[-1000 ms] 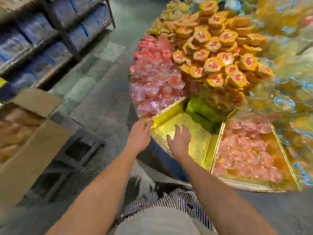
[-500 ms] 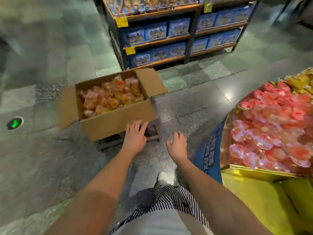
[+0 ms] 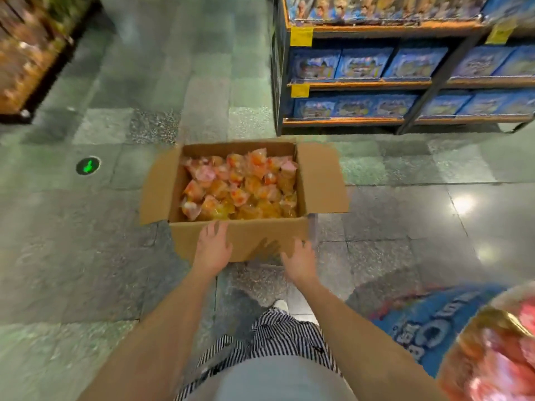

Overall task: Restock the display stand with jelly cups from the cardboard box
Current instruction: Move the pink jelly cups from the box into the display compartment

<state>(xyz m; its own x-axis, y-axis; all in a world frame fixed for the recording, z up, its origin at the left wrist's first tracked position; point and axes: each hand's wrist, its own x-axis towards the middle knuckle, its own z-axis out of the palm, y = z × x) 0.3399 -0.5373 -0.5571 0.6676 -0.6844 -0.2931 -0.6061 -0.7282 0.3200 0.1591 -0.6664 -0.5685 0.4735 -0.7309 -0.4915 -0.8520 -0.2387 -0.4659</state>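
1. The cardboard box (image 3: pixel 254 230) is set on the tiled floor (image 3: pixel 86 241) straight ahead, with its 2 side flaps folded outward. A shelf (image 3: pixel 376 82) of blue packs stands behind it.
2. The jelly cups (image 3: pixel 240 189) are heaped loosely inside the box, orange, yellow and pink, filling it close to the rim.
3. Only an edge of the display stand (image 3: pixel 428 322) is seen, at the lower right and well apart from the box (it is too blurred to show more than pink stock above a blue skirt).
4. The left hand (image 3: pixel 212 250) is held out flat with spread fingers and nothing in it, in front of the box's near wall, fingertips at the rim; contact cannot be told.
5. The right hand (image 3: pixel 299 261) is likewise spread and empty, lower down, near the right end of that wall.
6. Each cup is judged light, thin-walled and somewhat slippery, with a film lid that could be torn. Cups are best gathered by their bodies, several scooped between 2 cupped hands, not pinched at the lids.
7. The heap is expected to shift when disturbed, so cups should be taken from the top.
8. If the box itself is to be moved, it is probably heavy; the base or side walls should be held, never the floppy flaps.
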